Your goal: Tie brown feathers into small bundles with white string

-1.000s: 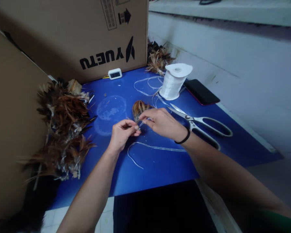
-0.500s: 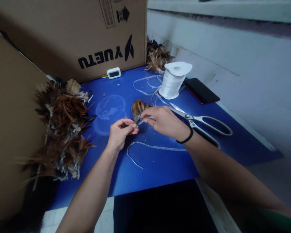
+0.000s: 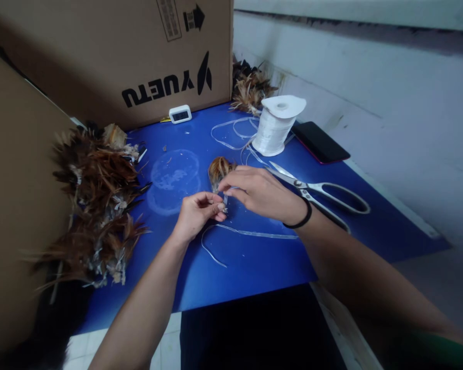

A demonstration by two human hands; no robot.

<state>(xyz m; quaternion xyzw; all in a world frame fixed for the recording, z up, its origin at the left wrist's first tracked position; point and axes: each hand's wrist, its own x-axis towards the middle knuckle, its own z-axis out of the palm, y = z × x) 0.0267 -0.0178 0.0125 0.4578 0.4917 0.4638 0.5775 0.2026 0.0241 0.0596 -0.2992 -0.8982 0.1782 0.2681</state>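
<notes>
Drawing nearer the left hand (image 3: 196, 213), the right hand (image 3: 258, 192) is pinching ribbon (image 3: 226, 199); left fingertips are gripping a feather bundle (image 3: 218, 169) by its base above the blue table (image 3: 262, 267). Behind, a cardboard box (image 3: 111, 56) is standing.

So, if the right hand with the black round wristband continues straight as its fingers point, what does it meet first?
Probably the bare left hand, pinching the small brown feather bundle close beside the right hand; depth there is unclear.

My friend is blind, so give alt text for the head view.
Left hand pinches a brown feather bundle, right hand holding thin ribbon beside it, over a blue table. Scissors and a white spool are at right, piled feathers at left.
</notes>
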